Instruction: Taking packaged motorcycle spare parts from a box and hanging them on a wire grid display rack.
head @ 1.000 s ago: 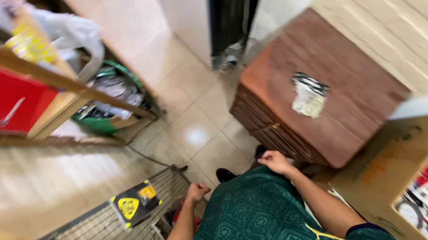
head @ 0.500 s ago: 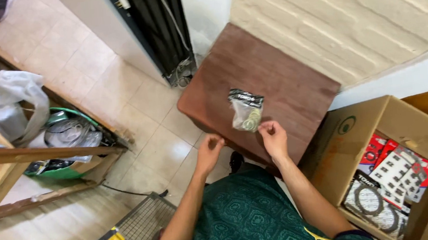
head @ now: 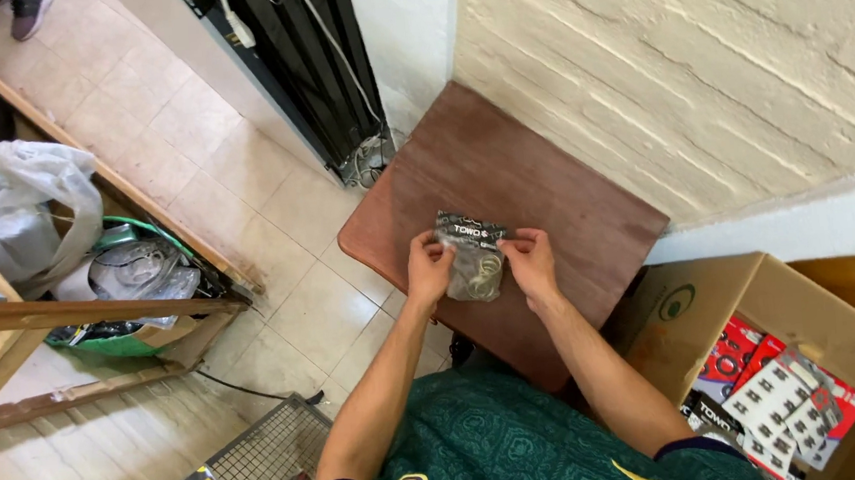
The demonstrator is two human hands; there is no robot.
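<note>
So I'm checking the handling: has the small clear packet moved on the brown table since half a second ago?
Cannot tell: the camera itself shifted. The packet lies near the brown table middle as before, but now both hands, left hand and right hand, grip it.

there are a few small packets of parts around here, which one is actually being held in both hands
The clear packet with the dark header, over the brown table, pinched between left hand and right hand. The others lie untouched in the cardboard box.

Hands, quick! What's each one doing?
Left hand: closed on the left edge of the clear plastic packet.
Right hand: closed on its right edge.
</note>
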